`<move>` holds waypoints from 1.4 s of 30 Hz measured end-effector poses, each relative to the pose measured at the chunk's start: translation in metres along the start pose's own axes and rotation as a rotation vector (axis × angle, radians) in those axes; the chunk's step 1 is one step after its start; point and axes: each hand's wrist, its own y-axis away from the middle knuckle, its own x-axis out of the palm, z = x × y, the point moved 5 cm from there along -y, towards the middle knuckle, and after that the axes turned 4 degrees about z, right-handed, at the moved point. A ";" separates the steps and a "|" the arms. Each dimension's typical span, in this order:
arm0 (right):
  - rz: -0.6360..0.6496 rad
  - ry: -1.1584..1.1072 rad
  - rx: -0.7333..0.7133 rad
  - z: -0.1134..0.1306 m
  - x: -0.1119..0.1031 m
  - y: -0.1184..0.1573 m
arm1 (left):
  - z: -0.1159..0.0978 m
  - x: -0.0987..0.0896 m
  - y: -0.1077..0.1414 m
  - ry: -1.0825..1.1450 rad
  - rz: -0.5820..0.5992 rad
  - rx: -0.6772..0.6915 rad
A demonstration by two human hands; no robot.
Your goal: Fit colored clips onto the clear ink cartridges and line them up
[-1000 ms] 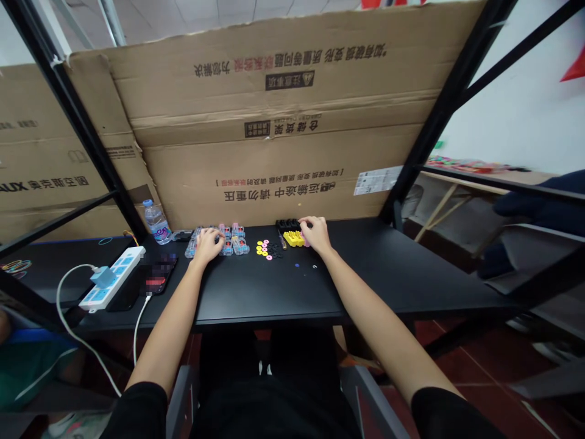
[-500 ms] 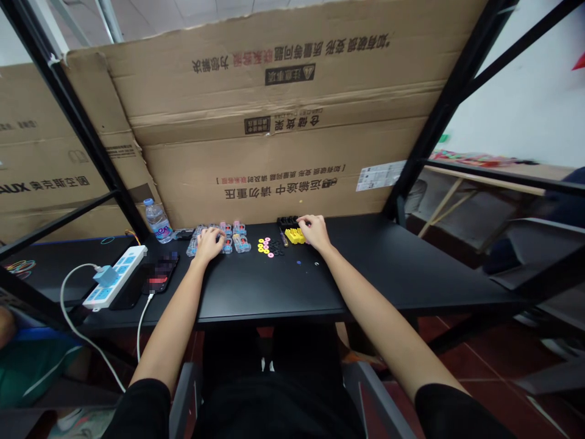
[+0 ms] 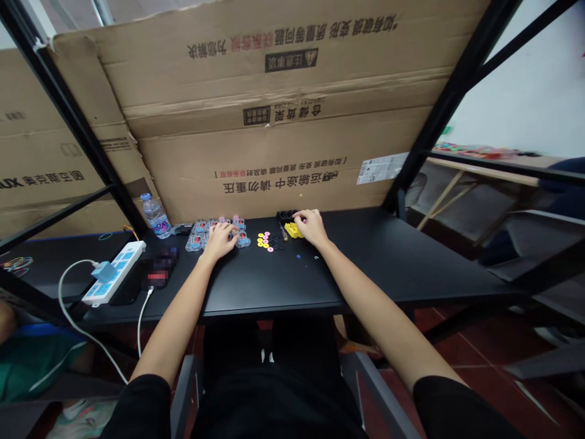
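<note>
Black sleeves (image 3: 145,405) (short ones), bare hands (image 3: 221,240), black legwear (image 3: 228,350)

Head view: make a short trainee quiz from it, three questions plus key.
1. Multiple choice. Which of these is nearest the right hand?
A) the bottle
B) the yellow blocks
C) the power strip

2. True or false: the left hand is at the clear pieces.

3. Fill in: between the two hands lie small rings in yellow and ____.

Key: 1. B; 2. True; 3. pink
</note>
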 end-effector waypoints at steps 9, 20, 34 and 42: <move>0.024 0.022 -0.032 0.010 -0.001 0.004 | -0.001 -0.008 0.003 0.006 -0.008 -0.020; 0.081 0.037 -0.062 0.028 0.008 0.010 | 0.000 0.001 0.004 -0.015 0.080 0.006; 0.070 0.012 -0.115 0.009 0.007 0.001 | -0.004 0.003 0.004 -0.019 0.126 0.067; 0.053 0.048 -0.046 0.003 -0.006 0.000 | 0.002 0.006 0.003 0.001 0.117 0.075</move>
